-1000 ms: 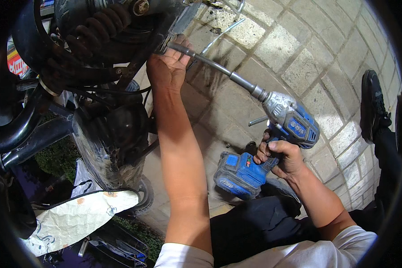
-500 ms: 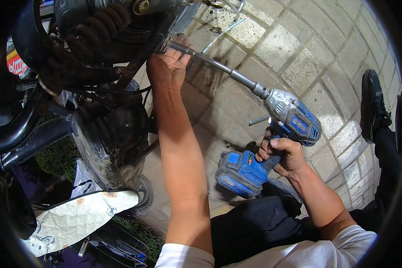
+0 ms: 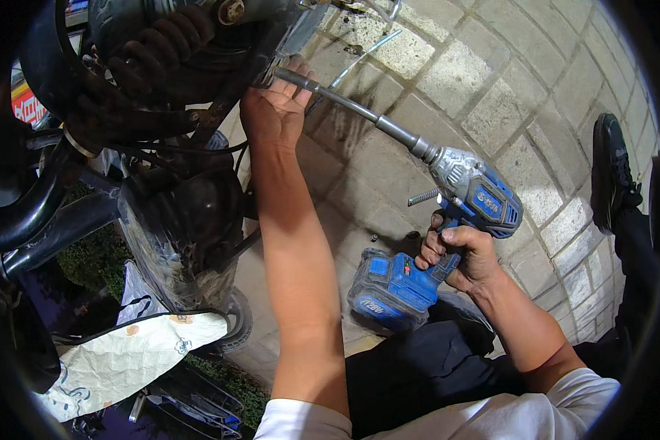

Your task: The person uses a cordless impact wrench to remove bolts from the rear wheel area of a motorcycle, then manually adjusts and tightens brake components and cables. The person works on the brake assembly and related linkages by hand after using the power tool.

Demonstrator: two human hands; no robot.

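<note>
My right hand grips a blue and silver cordless impact driver with a blue battery pack. A long steel extension runs from the driver up-left to a bracket on the black vehicle. My left hand is palm up at that bracket, fingers curled by the extension's tip; what they hold is partly hidden. A rusty coil spring sits on the vehicle above my left forearm. A short threaded rod or spring shows beside the driver.
A thin metal rod and small dark parts lie on the paving. A black shoe is at the right. At lower left are a pale crumpled cover, a small wheel, bushes and another vehicle.
The driver and my right hand shift very slightly, now a little left and down from half a second ago. My left hand stays in place at the bracket.
</note>
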